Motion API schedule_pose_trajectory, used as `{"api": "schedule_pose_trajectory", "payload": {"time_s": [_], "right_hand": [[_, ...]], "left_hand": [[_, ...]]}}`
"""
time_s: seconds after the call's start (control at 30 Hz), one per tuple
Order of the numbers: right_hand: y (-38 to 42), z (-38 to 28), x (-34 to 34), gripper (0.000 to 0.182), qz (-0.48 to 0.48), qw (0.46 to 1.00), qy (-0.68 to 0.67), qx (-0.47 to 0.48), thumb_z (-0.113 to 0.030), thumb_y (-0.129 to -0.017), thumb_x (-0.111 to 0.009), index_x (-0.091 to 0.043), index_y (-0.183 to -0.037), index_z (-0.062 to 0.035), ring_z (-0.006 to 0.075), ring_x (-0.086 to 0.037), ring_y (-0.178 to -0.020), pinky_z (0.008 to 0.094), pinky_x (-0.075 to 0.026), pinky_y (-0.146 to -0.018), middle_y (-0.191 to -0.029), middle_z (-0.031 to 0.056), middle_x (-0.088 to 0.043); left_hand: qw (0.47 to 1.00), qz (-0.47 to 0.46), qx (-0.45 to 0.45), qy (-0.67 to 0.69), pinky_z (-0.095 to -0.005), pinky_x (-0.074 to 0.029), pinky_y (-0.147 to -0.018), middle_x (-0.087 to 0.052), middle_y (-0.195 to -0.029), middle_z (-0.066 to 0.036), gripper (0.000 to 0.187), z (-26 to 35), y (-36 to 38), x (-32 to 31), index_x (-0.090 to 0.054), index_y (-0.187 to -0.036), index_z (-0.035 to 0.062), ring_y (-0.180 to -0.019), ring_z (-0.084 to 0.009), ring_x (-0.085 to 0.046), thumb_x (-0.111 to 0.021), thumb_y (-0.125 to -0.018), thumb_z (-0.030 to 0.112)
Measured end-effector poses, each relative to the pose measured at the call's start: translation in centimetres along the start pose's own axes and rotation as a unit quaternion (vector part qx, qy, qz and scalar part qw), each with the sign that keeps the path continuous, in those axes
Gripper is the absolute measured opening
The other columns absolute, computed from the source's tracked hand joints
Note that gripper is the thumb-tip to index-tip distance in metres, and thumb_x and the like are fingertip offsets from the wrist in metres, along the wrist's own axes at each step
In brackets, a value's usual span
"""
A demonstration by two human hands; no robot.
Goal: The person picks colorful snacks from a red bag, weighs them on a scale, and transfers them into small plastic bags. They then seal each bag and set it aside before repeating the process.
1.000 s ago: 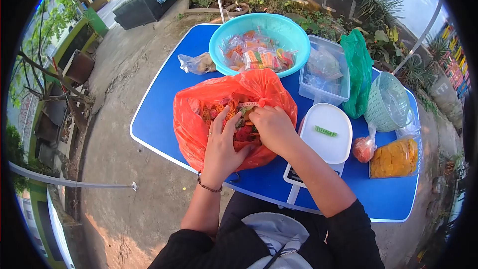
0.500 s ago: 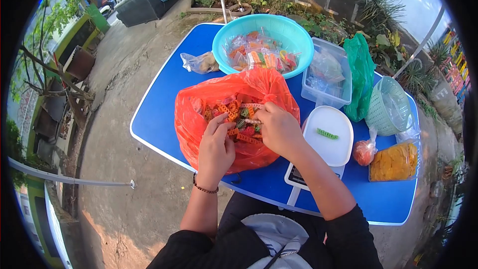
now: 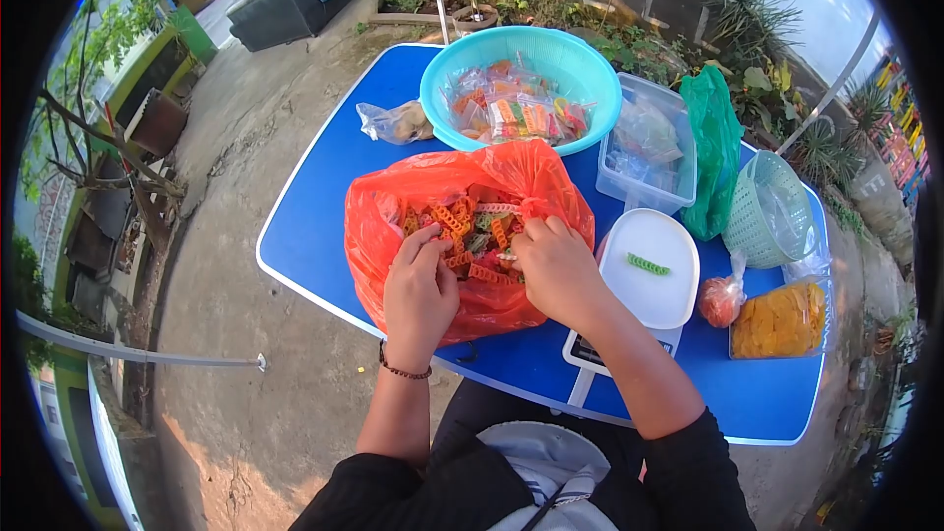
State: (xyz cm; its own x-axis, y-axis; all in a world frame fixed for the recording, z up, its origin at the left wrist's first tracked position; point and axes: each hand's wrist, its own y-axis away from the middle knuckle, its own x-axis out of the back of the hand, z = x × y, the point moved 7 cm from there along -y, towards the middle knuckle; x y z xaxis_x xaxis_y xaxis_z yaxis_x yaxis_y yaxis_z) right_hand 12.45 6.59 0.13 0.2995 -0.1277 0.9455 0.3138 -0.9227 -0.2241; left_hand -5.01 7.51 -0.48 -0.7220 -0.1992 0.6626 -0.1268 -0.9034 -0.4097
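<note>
An open orange plastic bag (image 3: 393, 226) lies on the blue table (image 3: 315, 206), full of orange, green and red ridged snack pieces (image 3: 472, 221). My left hand (image 3: 418, 295) rests on the bag's near edge, fingers curled among the pieces. My right hand (image 3: 556, 270) is inside the bag mouth, fingertips pinched on a few pieces. To the right, a white scale (image 3: 649, 270) carries one green piece (image 3: 647, 264) on its platform.
A turquoise bowl (image 3: 580, 64) holds several small filled packets. Nearby are a clear box (image 3: 649, 152), a green bag (image 3: 713, 143), a green basket (image 3: 767, 202), a yellow snack bag (image 3: 782, 320), a small red bag (image 3: 721, 300) and a clear bag (image 3: 393, 123).
My left hand has slid back toward the bag's near edge. My right hand shifted slightly right and down within the bag, still picking among the pieces.
</note>
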Motion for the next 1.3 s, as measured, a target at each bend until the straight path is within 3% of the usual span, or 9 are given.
{"api": "schedule_pose_trajectory", "payload": {"time_s": [0.13, 0.2, 0.3, 0.53, 0.6, 0.7, 0.8, 1.03, 1.3], "right_hand": [[-0.3, -0.3, 0.7, 0.016, 0.030, 0.994, -0.107, -0.013, -0.002, -0.085, -0.064, -0.068, -0.101, -0.0020, 0.0338, -0.061, -0.104, 0.0454, -0.051, -0.090, -0.107, 0.0153, -0.063], [-0.2, -0.8, 0.5, 0.013, 0.038, 0.981, -0.192, 0.010, 0.000, -0.086, -0.065, -0.066, -0.100, -0.0009, 0.0362, -0.059, -0.103, 0.0448, -0.050, -0.091, -0.106, 0.0159, -0.061], [0.4, -2.1, -1.2, 0.016, -0.082, 0.970, -0.212, 0.082, -0.002, -0.085, -0.063, -0.068, -0.100, -0.0005, 0.0348, -0.061, -0.105, 0.0454, -0.053, -0.093, -0.105, 0.0154, -0.063], [-0.4, -0.5, -1.2, 0.013, 0.016, 0.999, 0.014, -0.032, -0.005, -0.084, -0.064, -0.068, -0.096, -0.0030, 0.0299, -0.064, -0.102, 0.0425, -0.054, -0.089, -0.106, 0.0125, -0.064], [-0.4, -0.3, -0.9, 0.013, 0.043, 0.997, 0.040, -0.055, -0.005, -0.084, -0.063, -0.067, -0.096, -0.0038, 0.0279, -0.065, -0.101, 0.0420, -0.055, -0.087, -0.106, 0.0112, -0.065], [-0.3, -0.6, 0.1, 0.013, 0.080, 0.997, 0.003, -0.004, -0.004, -0.084, -0.062, -0.065, -0.097, -0.0031, 0.0286, -0.065, -0.099, 0.0422, -0.055, -0.084, -0.101, 0.0109, -0.066], [-0.1, -1.6, -0.3, 0.014, 0.021, 0.994, -0.094, 0.049, -0.003, -0.084, -0.062, -0.064, -0.098, -0.0027, 0.0307, -0.065, -0.098, 0.0440, -0.054, -0.082, -0.097, 0.0121, -0.068], [0.0, -1.4, -2.0, 0.013, -0.039, 0.991, -0.126, -0.019, -0.002, -0.086, -0.063, -0.064, -0.098, 0.0005, 0.0390, -0.064, -0.098, 0.0495, -0.051, -0.086, -0.096, 0.0186, -0.068], [0.1, -0.6, -1.7, 0.011, -0.057, 0.974, -0.213, -0.059, -0.003, -0.093, -0.061, -0.064, -0.101, 0.0033, 0.0438, -0.065, -0.097, 0.0531, -0.051, -0.085, -0.097, 0.0242, -0.068]], "left_hand": [[0.995, 0.008, -0.089, -0.052, -0.0365, -0.060, -0.082, -0.067, -0.128, -0.018, 0.025, 0.9, 0.4, -0.1, -0.074, -0.103, 0.0002, -0.102, -0.0310, -0.072, -0.067, -0.079, -0.006], [0.995, -0.015, -0.075, -0.058, -0.0388, -0.058, -0.088, -0.064, -0.133, -0.018, 0.026, 0.9, 0.4, -0.3, -0.075, -0.102, 0.0024, -0.110, -0.0320, -0.069, -0.072, -0.077, -0.002], [0.993, -0.052, -0.063, -0.080, -0.0423, -0.054, -0.099, -0.058, -0.142, -0.017, 0.033, 1.5, 0.2, 0.1, -0.076, -0.106, 0.0057, -0.123, -0.0348, -0.062, -0.078, -0.074, 0.003], [0.985, -0.167, 0.000, -0.044, -0.0454, -0.046, -0.112, -0.046, -0.155, -0.017, 0.046, 1.6, 0.5, 1.1, -0.072, -0.111, 0.0074, -0.138, -0.0399, -0.050, -0.086, -0.066, 0.009], [0.987, -0.157, 0.003, -0.033, -0.0464, -0.046, -0.112, -0.046, -0.155, -0.017, 0.045, 1.7, 0.6, 1.8, -0.071, -0.107, 0.0070, -0.138, -0.0406, -0.050, -0.087, -0.065, 0.010], [0.985, -0.160, -0.018, -0.055, -0.0469, -0.049, -0.108, -0.047, -0.154, -0.019, 0.044, 1.7, 0.6, 2.3, -0.071, -0.105, 0.0081, -0.133, -0.0421, -0.053, -0.087, -0.064, 0.011], [0.982, -0.169, -0.022, -0.084, -0.0461, -0.048, -0.109, -0.048, -0.154, -0.018, 0.040, 1.6, 0.5, 2.0, -0.074, -0.102, 0.0104, -0.133, -0.0406, -0.054, -0.087, -0.065, 0.014], [0.982, -0.118, -0.062, -0.136, -0.0463, -0.046, -0.109, -0.050, -0.154, -0.013, 0.026, 1.6, 0.8, -0.3, -0.083, -0.099, 0.0189, -0.132, -0.0366, -0.054, -0.083, -0.073, 0.019], [0.989, -0.099, -0.064, -0.085, -0.0484, -0.042, -0.109, -0.051, -0.154, -0.012, 0.015, 1.4, 0.0, -0.9, -0.082, -0.091, 0.0132, -0.136, -0.0361, -0.050, -0.082, -0.076, 0.015]]}}
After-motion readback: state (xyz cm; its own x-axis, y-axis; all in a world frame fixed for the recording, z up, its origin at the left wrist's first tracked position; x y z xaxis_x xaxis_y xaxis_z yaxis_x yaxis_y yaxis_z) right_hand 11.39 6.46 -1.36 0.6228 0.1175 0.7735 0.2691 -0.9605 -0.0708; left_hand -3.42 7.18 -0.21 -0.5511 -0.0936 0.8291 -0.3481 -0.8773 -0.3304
